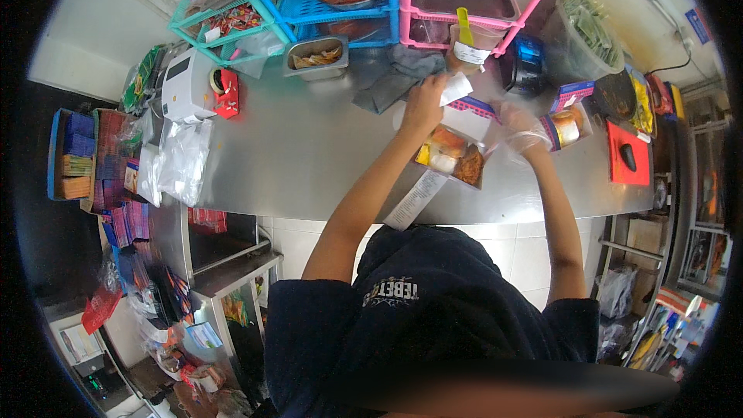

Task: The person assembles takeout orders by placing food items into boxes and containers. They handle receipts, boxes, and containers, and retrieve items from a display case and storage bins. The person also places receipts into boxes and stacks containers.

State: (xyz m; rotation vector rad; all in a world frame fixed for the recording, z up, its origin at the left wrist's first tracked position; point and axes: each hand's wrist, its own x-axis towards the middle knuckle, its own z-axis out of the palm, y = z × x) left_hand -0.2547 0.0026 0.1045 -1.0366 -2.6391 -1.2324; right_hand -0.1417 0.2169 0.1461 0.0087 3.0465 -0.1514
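A person stands at one metal table point(302, 159), both hands over its far half. The left hand point(424, 106) grasps one white paper slip point(457, 88), which sticks out from the fingers to the right and slightly away from the person, beside the raised lid of the open meal box point(467, 121). The right hand point(525, 128), in one clear plastic glove, is blurred at that box's right side; whether it grips anything cannot be told. Two meal boxes are on the table: this one in front of the person, its lid folded back on the far side and its near edge slanting closer to the person toward the right, and the second meal box point(552, 130) to its right. The first contains one white mound, one browned fried piece, one golden piece and one yellow packet. One long printed receipt point(416, 200) lies by its near side, long axis diagonal, the lower-left end at the table's near edge. Beyond are one grey cloth point(387, 85) and one metal pan point(316, 59).
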